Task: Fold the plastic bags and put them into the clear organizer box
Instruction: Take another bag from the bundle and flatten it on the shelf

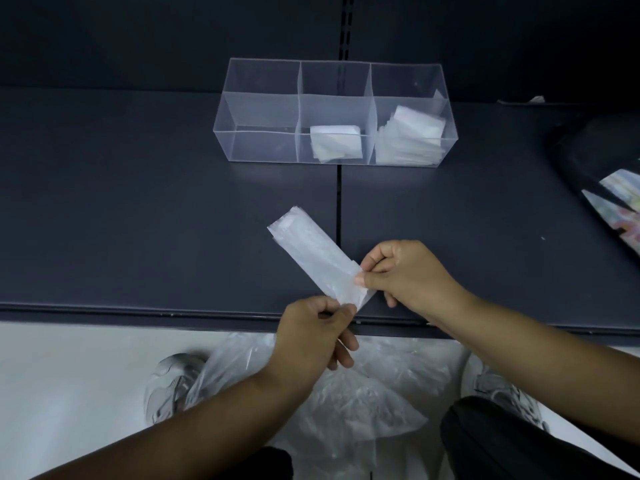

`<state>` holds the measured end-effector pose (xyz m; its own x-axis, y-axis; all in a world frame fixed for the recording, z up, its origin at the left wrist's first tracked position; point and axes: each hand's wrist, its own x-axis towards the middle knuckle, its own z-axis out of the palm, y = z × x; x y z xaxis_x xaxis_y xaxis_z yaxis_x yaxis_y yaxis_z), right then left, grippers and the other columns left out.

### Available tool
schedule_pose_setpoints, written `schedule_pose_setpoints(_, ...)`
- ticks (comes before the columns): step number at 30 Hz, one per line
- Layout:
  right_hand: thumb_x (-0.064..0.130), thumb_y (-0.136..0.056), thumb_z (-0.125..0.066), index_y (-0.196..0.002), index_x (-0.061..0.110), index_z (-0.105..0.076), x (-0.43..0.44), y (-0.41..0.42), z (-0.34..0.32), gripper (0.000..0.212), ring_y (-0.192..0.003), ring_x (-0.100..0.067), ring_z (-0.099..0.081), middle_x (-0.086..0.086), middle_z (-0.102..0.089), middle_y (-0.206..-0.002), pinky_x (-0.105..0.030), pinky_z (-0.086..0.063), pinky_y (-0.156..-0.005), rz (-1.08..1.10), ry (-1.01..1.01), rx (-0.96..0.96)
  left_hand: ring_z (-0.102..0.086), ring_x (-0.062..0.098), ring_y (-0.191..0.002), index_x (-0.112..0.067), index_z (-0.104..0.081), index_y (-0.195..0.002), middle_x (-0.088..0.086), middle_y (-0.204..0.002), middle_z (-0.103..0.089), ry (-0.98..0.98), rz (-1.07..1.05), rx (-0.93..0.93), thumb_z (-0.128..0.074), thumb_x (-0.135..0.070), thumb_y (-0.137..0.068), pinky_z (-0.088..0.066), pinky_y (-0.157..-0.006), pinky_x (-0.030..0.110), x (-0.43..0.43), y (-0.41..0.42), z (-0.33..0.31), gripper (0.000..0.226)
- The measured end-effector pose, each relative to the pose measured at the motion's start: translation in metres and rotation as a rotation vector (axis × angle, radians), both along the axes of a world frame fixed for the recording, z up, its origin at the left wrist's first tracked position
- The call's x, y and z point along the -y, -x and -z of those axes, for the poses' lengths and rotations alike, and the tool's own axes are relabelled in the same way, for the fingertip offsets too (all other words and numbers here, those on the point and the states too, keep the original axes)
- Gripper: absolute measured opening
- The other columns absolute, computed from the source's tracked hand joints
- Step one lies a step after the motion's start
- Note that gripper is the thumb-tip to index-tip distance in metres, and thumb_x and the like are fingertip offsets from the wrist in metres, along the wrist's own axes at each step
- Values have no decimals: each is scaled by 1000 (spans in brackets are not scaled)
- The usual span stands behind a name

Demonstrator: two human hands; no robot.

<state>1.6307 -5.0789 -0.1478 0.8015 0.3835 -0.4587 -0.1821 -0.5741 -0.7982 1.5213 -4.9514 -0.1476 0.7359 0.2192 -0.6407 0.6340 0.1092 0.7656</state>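
A plastic bag folded into a long narrow strip (311, 247) lies slanted on the dark shelf, its far end pointing up-left. My right hand (405, 275) pinches the strip's near end at its right edge. My left hand (315, 336) pinches the same near end from below, by the shelf's front edge. The clear organizer box (263, 98) stands farther back with three compartments. Its middle compartment holds a folded bag (334, 142), its right one a stack of folded bags (412, 136), and nothing shows in the left one.
A heap of loose plastic bags (360, 386) lies on the pale floor between my shoes, below the shelf edge (173, 315). A dark bag with colourful contents (602, 174) sits at the shelf's right. The dark back panel rises behind the box.
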Motion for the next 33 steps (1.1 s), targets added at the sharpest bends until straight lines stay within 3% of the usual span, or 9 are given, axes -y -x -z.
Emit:
schedule_pose_setpoints(4,15,-75,-79,-69,17,-64,-3,-2,2,16,-34,-8,-49,0,-69,-60,-15,-39,-41,24,41,-6,-56,13,-38,-11,-64,-78,1,-53,-64,-152,33,6,-62,-19,-92,-37,-36,19,-6,5,2,17)
schedule_pose_setpoints(8,16,-72,-80,-67,17,-65,-6,-4,2,16,-34,-8,-50,-2,-68,-58,-15,-37,-41,27,61,-22,-56,5,-71,-22,-60,-82,-13,-74,-62,-830,277,531,-59,-26,-89,-42,-63,11,-12,6,8,8)
schedule_pose_setpoints(11,17,-73,-79,-69,18,-65,-7,-6,0,15,-34,-7,-50,-8,-69,-60,-19,-39,-44,31,68,-35,-52,20,-123,-8,-60,-124,7,-128,-59,-1067,614,745,-55,-39,-88,-39,-106,30,-11,2,20,48)
schedule_pose_setpoints(14,19,-75,-79,-77,15,-64,-7,-6,-5,16,-34,-6,-48,-8,-66,-60,-16,-36,-40,48,89,-94,-43,30,-134,4,-48,-135,17,-142,-48,-1153,717,694,-58,-50,-81,-36,-110,45,-12,2,28,77)
schedule_pose_setpoints(18,22,-85,-70,-85,12,-64,-4,-8,-21,12,-36,-6,-43,-3,-63,-67,-16,-28,-34,161,33,-372,-54,25,-124,1,-58,-127,13,-132,-59,-1122,578,759,-66,-46,-78,-42,-104,40,-19,-2,29,68)
schedule_pose_setpoints(21,19,-88,-65,-91,9,-63,4,-10,-37,10,-36,-8,-46,-8,-75,-84,-15,-31,-35,195,-93,-526,-64,23,-111,-2,-67,-118,10,-120,-67,-1122,482,798,-77,-20,-79,-53,-93,38,-24,-7,28,43)
schedule_pose_setpoints(24,15,-83,-71,-105,18,-63,15,-15,-44,24,-47,-8,-56,1,-75,-96,-17,-40,-43,3,-84,-280,-70,18,-95,-10,-69,-116,2,-109,-72,-1037,452,818,-56,-20,-91,-57,-79,29,-32,-12,21,30)
schedule_pose_setpoints(28,3,-74,-79,-124,40,-53,16,-27,-36,68,-73,-8,-60,13,-67,-97,-18,-50,-71,-351,-172,-34,-49,6,-53,-37,-65,-120,-12,-56,-55,-784,392,693,-49,-34,-97,-42,-54,14,-46,-23,11,27)
schedule_pose_setpoints(33,1,-78,-75,-101,22,-67,-14,-33,-9,32,-59,-9,-55,12,-71,-94,-19,-46,-57,-374,-172,-13,-61,11,-79,-13,-72,-92,3,-85,-70,-363,202,481,-50,-29,-98,-52,-80,39,-60,-41,12,28)
